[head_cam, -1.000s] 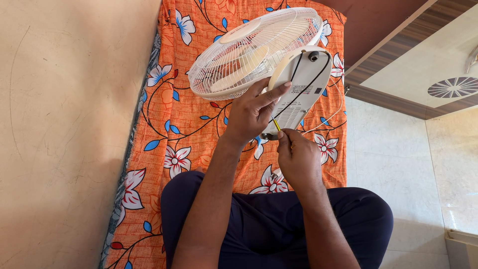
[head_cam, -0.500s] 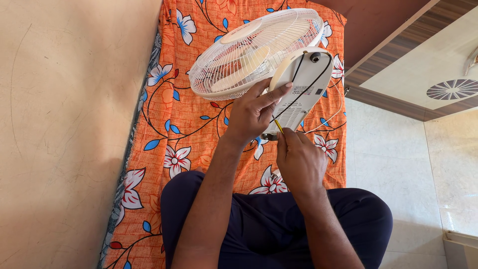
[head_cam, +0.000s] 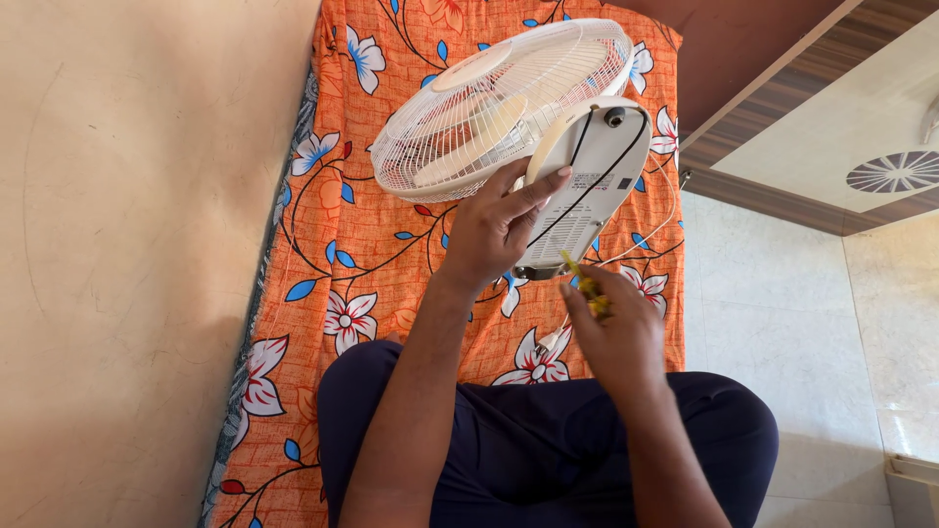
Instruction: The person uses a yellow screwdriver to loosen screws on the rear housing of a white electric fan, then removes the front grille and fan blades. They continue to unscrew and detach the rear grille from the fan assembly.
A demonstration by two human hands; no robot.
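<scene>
While the left hand point(head_cam: 494, 230) grips the upturned base of the white wire-caged table fan point(head_cam: 587, 186) over the orange floral bedsheet point(head_cam: 342, 254), the right hand point(head_cam: 611, 328) pinches a slim yellow screwdriver point(head_cam: 585, 284) just below it.

Bare forearms, bare hands point(head_cam: 494, 230), dark navy trousers point(head_cam: 528, 450)

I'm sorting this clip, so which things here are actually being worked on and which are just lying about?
In use:
- white table fan, underside of base held by left hand
- yellow screwdriver in right hand

Lying about:
- orange floral sheet
- tiled floor
</scene>
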